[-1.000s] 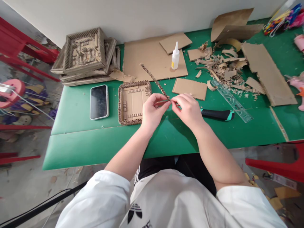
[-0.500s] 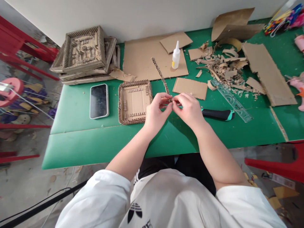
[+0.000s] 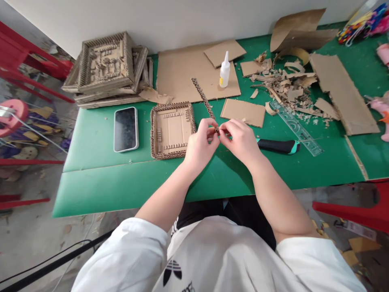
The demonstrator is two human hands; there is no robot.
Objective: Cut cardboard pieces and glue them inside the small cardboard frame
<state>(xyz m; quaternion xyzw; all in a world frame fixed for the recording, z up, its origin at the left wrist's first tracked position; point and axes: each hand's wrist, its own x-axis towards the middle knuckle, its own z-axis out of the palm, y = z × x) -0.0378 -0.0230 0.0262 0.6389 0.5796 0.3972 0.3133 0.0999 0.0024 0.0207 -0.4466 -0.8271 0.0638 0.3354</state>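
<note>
A thin corrugated cardboard strip (image 3: 203, 97) slants up and left from between my fingertips. My left hand (image 3: 201, 144) is closed in a pinch on its lower end. Close against it, my right hand (image 3: 240, 140) pinches the same end; its fingertips meet those of the left. Just left of my left hand lies a shallow cardboard tray (image 3: 172, 129), edged with corrugated strips and with short strips glued inside. My left hand hides its lower right corner. By my right hand rests a black and teal utility knife (image 3: 278, 146), its front end hidden.
Behind my hands a glue bottle (image 3: 225, 71) stands on a cardboard sheet (image 3: 179, 75). A phone (image 3: 126, 129) and stacked cardboard trays (image 3: 105, 67) are at left. Rightward lie a cardboard piece (image 3: 243, 112), a clear ruler (image 3: 298, 129), paper scraps (image 3: 291, 87) and a long cardboard piece (image 3: 343, 93).
The strip's free upper end has swung slightly left and down. Both hands keep their pinch, with the fingers shifted a little. The view has moved slightly.
</note>
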